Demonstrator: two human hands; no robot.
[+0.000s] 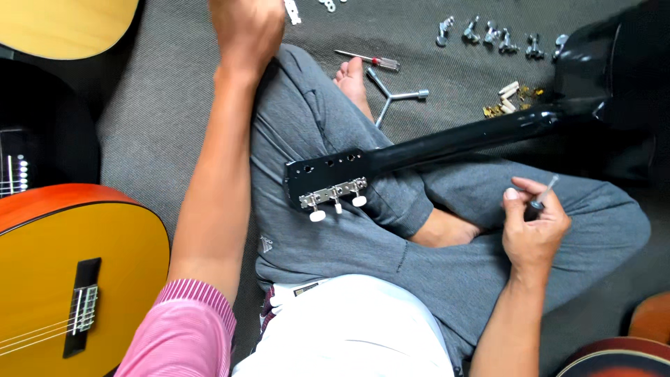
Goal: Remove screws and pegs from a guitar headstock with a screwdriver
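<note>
Two hands are in my view: the left hand (246, 28) is stretched far forward over the grey carpet (167, 139), its fingers curled under so that I cannot tell whether that grip is closed on anything. The right hand (534, 227) sits above my right knee with its grip pinched together on a small screwdriver (543, 195), the thin shaft pointing up and away between thumb and forefinger. Across my crossed legs in grey trousers (314, 126) lies a black guitar neck (447, 143), running from the black body (607, 63) at upper right down to the headstock (328, 174) on my lap. One strip of silver tuners with white knobs (335, 199) is mounted on the headstock's near edge. On the carpet beyond my bare foot lie a red-handled screwdriver (366, 60), a three-armed wrench (391, 94), a row of loose silver tuning machines (499, 36) and a small heap of brass and white bits (508, 101). An orange-yellow guitar (70, 279) rests at my left.
</note>
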